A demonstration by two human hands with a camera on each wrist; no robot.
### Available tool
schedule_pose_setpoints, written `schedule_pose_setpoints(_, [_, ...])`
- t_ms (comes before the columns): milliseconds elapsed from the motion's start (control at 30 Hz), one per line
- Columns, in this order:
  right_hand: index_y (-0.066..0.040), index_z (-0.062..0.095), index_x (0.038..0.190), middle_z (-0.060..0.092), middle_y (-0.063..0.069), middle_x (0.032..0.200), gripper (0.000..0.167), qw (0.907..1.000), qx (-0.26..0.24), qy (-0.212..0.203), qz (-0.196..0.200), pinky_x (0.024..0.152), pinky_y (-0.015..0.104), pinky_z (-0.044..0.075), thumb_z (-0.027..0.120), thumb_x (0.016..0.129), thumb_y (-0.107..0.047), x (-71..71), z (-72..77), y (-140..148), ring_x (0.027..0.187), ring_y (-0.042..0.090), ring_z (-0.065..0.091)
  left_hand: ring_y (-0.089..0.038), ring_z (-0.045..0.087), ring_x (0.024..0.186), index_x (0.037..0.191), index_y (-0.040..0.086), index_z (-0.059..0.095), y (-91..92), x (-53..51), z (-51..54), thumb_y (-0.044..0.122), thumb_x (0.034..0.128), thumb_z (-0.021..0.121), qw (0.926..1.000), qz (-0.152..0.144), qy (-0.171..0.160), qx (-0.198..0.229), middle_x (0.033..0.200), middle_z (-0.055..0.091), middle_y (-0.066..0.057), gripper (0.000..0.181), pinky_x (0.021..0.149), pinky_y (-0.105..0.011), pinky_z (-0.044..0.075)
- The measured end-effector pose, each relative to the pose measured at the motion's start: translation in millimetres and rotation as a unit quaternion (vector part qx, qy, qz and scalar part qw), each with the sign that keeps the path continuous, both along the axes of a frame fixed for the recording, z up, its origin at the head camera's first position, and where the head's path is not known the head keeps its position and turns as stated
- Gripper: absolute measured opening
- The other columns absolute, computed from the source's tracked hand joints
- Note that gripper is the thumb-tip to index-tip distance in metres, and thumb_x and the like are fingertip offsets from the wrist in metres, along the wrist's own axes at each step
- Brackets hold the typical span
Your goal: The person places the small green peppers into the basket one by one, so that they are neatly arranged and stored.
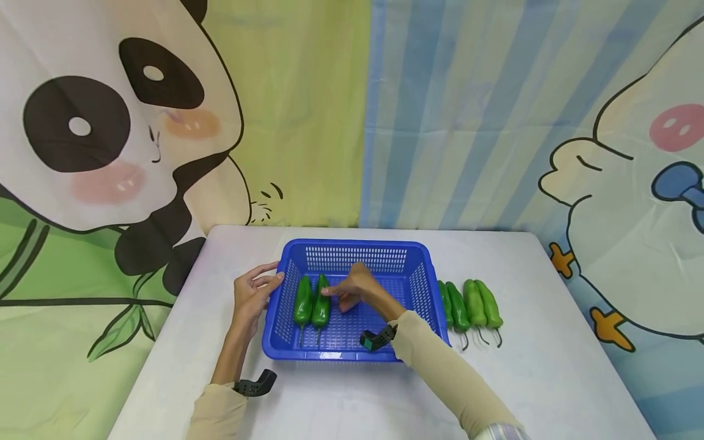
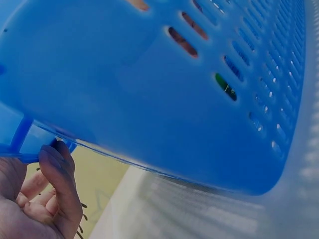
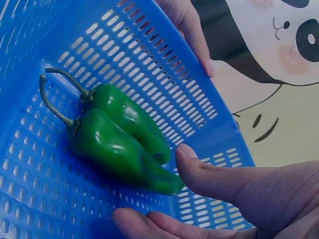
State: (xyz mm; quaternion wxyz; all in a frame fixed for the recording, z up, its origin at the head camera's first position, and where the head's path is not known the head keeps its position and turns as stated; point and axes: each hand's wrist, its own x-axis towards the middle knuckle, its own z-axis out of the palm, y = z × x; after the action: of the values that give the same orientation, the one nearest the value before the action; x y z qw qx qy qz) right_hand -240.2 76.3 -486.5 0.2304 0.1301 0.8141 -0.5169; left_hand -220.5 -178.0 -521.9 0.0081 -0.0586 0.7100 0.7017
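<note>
A blue basket [image 1: 352, 355] [image 2: 124, 89] holds two green peppers [image 1: 304, 302] [image 3: 107, 144], lying side by side at its left end, stems toward the person. My left hand [image 1: 253, 299] [image 2: 45, 199] grips the basket's left rim between thumb and fingers. Inside the basket, my right hand [image 1: 360, 286] [image 3: 249, 194] is just right of the second pepper [image 1: 321, 305]. Its thumb is at that pepper's tip, and its fingers are spread from the thumb with nothing held between them. Whether the thumb touches the pepper I cannot tell.
Several green peppers [image 1: 474, 302] lie in a row on the white table [image 1: 550, 379], close by the basket's right side, the leftmost partly hidden by it. Behind the table hangs a printed curtain [image 1: 308, 122] with cartoon animals.
</note>
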Motion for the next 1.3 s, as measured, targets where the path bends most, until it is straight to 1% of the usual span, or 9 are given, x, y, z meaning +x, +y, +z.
schedule_pose_setpoints(133, [0.016, 0.067, 0.106, 0.080, 0.031, 0.095, 0.054, 0.9999, 0.009, -0.005, -0.001, 0.079, 0.048, 0.069, 0.098, 0.084, -0.022, 1.2, 5.8, 5.5, 0.085, 0.043, 0.083, -0.008, 0.077, 0.066, 0.141, 0.003, 0.069, 0.9, 0.0, 0.2, 0.022, 0.1015, 0.081, 1.0000, 0.001, 0.001, -0.001, 0.082, 0.080, 0.010, 0.045, 0.052, -0.021, 0.059])
schedule_pose_setpoints(267, [0.015, 0.065, 0.109, 0.080, 0.029, 0.093, 0.056, 0.9997, 0.023, -0.010, 0.003, 0.085, 0.049, 0.069, 0.097, 0.084, -0.024, 1.5, 13.5, 12.9, 0.085, 0.041, 0.083, -0.008, 0.077, 0.066, 0.141, 0.003, 0.069, 0.6, -0.7, 0.3, 0.022, 0.1016, 0.081, 1.0000, -0.001, -0.002, -0.004, 0.082, 0.080, 0.010, 0.045, 0.051, -0.020, 0.058])
schedule_pose_setpoints(367, [0.015, 0.064, 0.110, 0.081, 0.030, 0.094, 0.056, 0.9997, 0.022, -0.009, 0.011, 0.088, 0.050, 0.068, 0.096, 0.085, -0.024, 1.8, 18.9, 18.5, 0.086, 0.041, 0.084, -0.007, 0.077, 0.066, 0.141, 0.003, 0.069, -0.4, -0.7, 0.1, 0.023, 0.1015, 0.081, 1.0000, -0.001, -0.002, -0.005, 0.082, 0.080, 0.010, 0.046, 0.051, -0.020, 0.058])
schedule_pose_setpoints(500, [0.012, 0.067, 0.102, 0.080, 0.031, 0.096, 0.048, 0.9999, 0.000, -0.008, 0.015, 0.091, 0.052, 0.067, 0.096, 0.085, -0.022, 2.6, 23.6, 26.4, 0.087, 0.040, 0.084, -0.008, 0.077, 0.066, 0.141, 0.003, 0.069, -0.8, -1.0, -0.8, 0.022, 0.1012, 0.081, 1.0000, -0.001, 0.003, 0.004, 0.082, 0.081, 0.009, 0.046, 0.050, -0.020, 0.057])
schedule_pose_setpoints(633, [0.009, 0.071, 0.096, 0.081, 0.029, 0.098, 0.040, 0.9996, -0.017, -0.008, 0.020, 0.092, 0.051, 0.067, 0.096, 0.085, -0.020, 3.9, 24.7, 33.4, 0.087, 0.039, 0.084, -0.008, 0.077, 0.066, 0.141, 0.002, 0.069, -0.1, -1.4, -1.6, 0.021, 0.1013, 0.081, 0.9999, -0.003, 0.003, 0.011, 0.082, 0.081, 0.009, 0.046, 0.051, -0.020, 0.058])
schedule_pose_setpoints(800, [0.014, 0.074, 0.104, 0.081, 0.030, 0.103, 0.043, 0.9989, -0.036, -0.005, 0.031, 0.091, 0.050, 0.067, 0.095, 0.086, -0.019, 5.1, 27.7, 41.5, 0.092, 0.040, 0.084, -0.008, 0.077, 0.066, 0.141, 0.003, 0.069, -0.7, -0.8, -1.0, 0.021, 0.1018, 0.080, 1.0000, -0.001, 0.005, 0.006, 0.082, 0.081, 0.010, 0.045, 0.051, -0.019, 0.058])
schedule_pose_setpoints(900, [0.015, 0.075, 0.108, 0.081, 0.030, 0.104, 0.045, 0.9989, -0.033, 0.002, 0.033, 0.092, 0.051, 0.067, 0.095, 0.087, -0.020, 5.2, 32.4, 48.6, 0.094, 0.040, 0.084, -0.008, 0.077, 0.066, 0.141, 0.003, 0.070, -0.8, -0.8, -0.4, 0.022, 0.1017, 0.081, 1.0000, 0.002, 0.007, 0.004, 0.083, 0.080, 0.009, 0.045, 0.051, -0.020, 0.058])
schedule_pose_setpoints(1100, [0.010, 0.079, 0.104, 0.083, 0.025, 0.099, 0.041, 0.9992, -0.011, 0.022, 0.032, 0.095, 0.052, 0.066, 0.095, 0.088, -0.024, 8.5, 39.1, 63.4, 0.088, 0.036, 0.085, -0.009, 0.078, 0.067, 0.141, 0.002, 0.069, -1.4, -0.7, 0.0, 0.022, 0.1018, 0.080, 0.9999, 0.000, 0.007, 0.008, 0.082, 0.081, 0.009, 0.045, 0.053, -0.022, 0.060])
schedule_pose_setpoints(1300, [0.010, 0.081, 0.105, 0.083, 0.025, 0.100, 0.042, 0.9991, -0.010, 0.030, 0.028, 0.097, 0.052, 0.065, 0.094, 0.089, -0.026, 13.3, 43.1, 77.8, 0.089, 0.036, 0.085, -0.009, 0.078, 0.067, 0.141, 0.001, 0.069, -0.8, -0.7, -1.4, 0.021, 0.1015, 0.081, 0.9999, -0.003, 0.007, 0.012, 0.082, 0.081, 0.008, 0.046, 0.052, -0.021, 0.060])
